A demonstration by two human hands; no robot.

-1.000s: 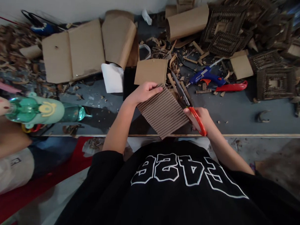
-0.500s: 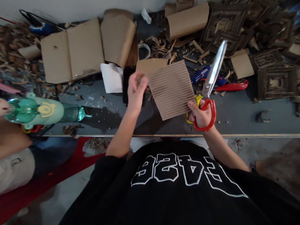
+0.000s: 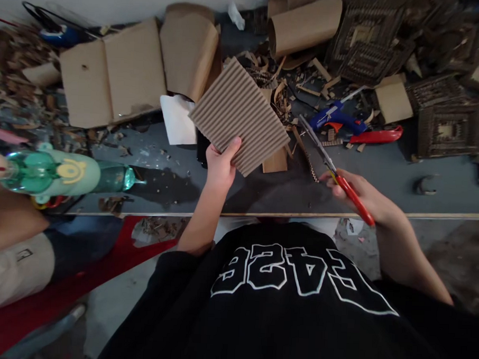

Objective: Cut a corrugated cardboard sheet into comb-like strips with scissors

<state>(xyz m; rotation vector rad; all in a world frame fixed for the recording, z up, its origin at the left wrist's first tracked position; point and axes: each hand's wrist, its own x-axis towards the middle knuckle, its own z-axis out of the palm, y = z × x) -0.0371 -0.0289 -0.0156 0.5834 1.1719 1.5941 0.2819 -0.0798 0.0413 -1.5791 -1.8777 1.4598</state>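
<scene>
Left hand: my left hand has its grip closed on the lower-left edge of the sheet, thumb laid over the ridged face.
Sheet: 1 brown, roughly square corrugated cardboard sheet, ridges upward, held turned cornerwise over the worktop, near its middle.
Right hand: my right hand has its grip closed around the handles of the scissors, to the right of the sheet and apart from it.
Scissors: 1 pair of metal-bladed scissors with red handles, a little yellow showing; blades point away from me and to the left.
Under and beside the sheet: 1 small flat tan cardboard piece lies partly covered; 1 thin corrugated strip lies between it and my right hand.
Beyond the scissors: 1 blue glue gun lies near 1 red-handled tool.
Left side: 1 white paper sheet lies before the creased cardboard panel; farther left is 1 green bottle in a pale green sleeve, near another person's arm.
Rear: 1 curled brown cardboard roll sits behind loose scraps.
Right side: dark stepped square cardboard pieces are grouped.
</scene>
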